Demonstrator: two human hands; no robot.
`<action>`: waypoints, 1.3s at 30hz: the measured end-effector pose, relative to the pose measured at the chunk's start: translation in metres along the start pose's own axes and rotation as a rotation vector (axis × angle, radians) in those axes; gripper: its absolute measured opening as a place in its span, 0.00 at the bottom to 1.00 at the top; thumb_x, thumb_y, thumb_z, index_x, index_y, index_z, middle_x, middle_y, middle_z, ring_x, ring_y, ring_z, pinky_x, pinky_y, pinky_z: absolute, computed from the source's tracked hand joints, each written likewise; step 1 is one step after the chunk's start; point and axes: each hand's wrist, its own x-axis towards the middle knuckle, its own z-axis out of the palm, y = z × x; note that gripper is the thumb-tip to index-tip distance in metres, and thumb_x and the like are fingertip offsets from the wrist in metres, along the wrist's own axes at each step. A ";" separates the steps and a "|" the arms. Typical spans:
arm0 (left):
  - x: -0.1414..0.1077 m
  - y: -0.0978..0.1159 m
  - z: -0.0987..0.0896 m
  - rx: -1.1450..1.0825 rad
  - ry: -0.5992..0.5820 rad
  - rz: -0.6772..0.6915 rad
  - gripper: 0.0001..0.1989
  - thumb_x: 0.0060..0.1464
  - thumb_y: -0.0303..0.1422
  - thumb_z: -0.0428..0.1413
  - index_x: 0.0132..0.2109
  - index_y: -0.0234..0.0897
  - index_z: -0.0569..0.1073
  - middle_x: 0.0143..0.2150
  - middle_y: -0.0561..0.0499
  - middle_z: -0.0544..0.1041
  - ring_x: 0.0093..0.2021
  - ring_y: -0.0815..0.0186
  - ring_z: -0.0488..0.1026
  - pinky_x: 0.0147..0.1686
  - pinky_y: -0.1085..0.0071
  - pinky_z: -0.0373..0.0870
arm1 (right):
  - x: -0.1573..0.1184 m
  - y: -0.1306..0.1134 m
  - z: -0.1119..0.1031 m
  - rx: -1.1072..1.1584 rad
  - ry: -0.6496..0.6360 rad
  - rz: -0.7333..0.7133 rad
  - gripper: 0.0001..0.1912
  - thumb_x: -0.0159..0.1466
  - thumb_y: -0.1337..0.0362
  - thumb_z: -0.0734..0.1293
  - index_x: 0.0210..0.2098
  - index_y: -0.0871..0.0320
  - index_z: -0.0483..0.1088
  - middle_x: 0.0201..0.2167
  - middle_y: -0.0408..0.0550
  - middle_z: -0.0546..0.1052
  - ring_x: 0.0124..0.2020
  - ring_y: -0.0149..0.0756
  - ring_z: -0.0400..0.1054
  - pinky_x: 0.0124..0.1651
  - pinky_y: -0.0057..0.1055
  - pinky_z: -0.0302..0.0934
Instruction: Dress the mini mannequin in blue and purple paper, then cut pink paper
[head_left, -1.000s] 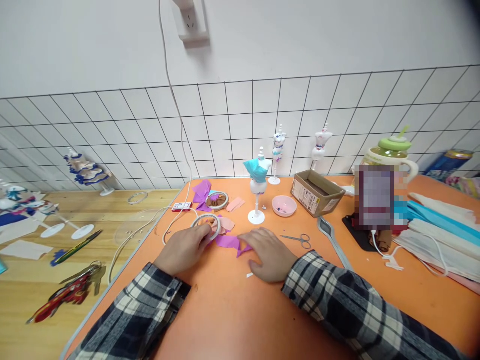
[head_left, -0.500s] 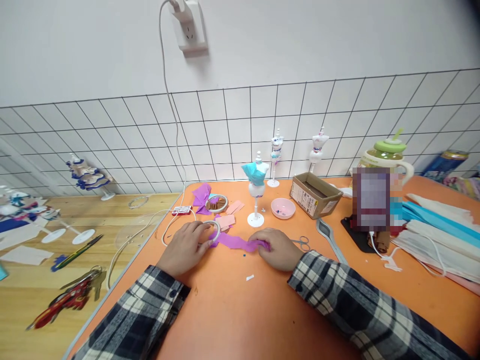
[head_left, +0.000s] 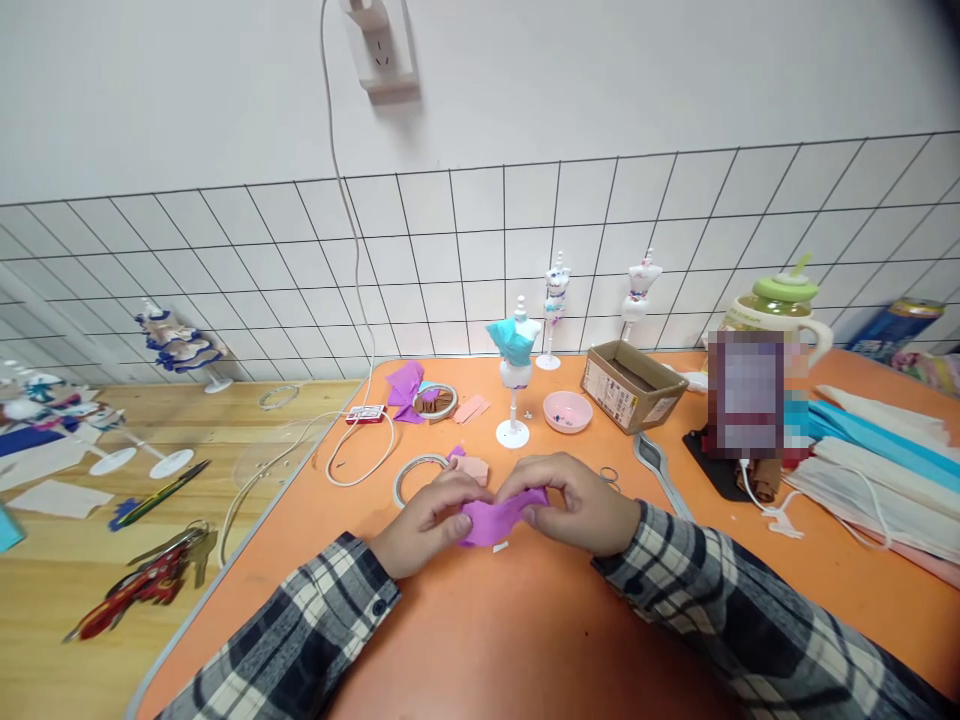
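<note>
A strip of purple crepe paper [head_left: 495, 522] stretches between my two hands, just above the orange table. My left hand [head_left: 429, 520] pinches its left end between thumb and fingers. The right end is gripped by my right hand [head_left: 574, 500]. Beyond my left hand lies a roll of tape [head_left: 405, 478], partly covered by that hand, beside pink paper pieces [head_left: 471, 470]. A small white mannequin [head_left: 514, 375] with blue paper draped over its chest stands upright behind my hands. A small white scrap [head_left: 501, 547] lies just below the strip.
At the back stand a pink bowl [head_left: 568, 412], a cardboard box [head_left: 632, 385] and more mannequins [head_left: 555, 305]. Scissors [head_left: 609, 476] lie right of my right hand. A blurred-out phone [head_left: 745, 395] and paper strips [head_left: 885, 490] are on the right; red pliers [head_left: 139, 590] on the left.
My left hand has let go of the tape roll, moved right and taken the purple strip's left end. The strip is raised and bunched shorter. My right hand has shifted slightly right.
</note>
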 end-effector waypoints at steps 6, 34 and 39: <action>0.003 -0.007 -0.001 0.261 -0.150 0.005 0.16 0.60 0.47 0.53 0.39 0.39 0.76 0.38 0.49 0.79 0.44 0.62 0.74 0.64 0.57 0.49 | 0.001 0.004 -0.023 0.083 0.002 0.160 0.14 0.52 0.72 0.59 0.33 0.61 0.73 0.30 0.47 0.76 0.29 0.32 0.68 0.31 0.26 0.61; -0.018 0.009 0.024 0.976 -0.112 0.196 0.09 0.60 0.25 0.51 0.33 0.37 0.73 0.28 0.49 0.73 0.30 0.61 0.65 0.29 0.63 0.60 | -0.095 0.048 -0.039 -0.847 0.126 0.085 0.28 0.56 0.69 0.63 0.57 0.56 0.68 0.51 0.54 0.72 0.52 0.46 0.63 0.57 0.46 0.53; -0.015 0.004 0.023 1.000 -0.044 0.148 0.07 0.61 0.27 0.52 0.40 0.38 0.74 0.30 0.49 0.73 0.32 0.61 0.66 0.30 0.65 0.61 | -0.040 0.042 0.019 -0.767 -0.135 -0.111 0.15 0.66 0.57 0.62 0.49 0.56 0.71 0.44 0.51 0.74 0.47 0.41 0.64 0.50 0.38 0.57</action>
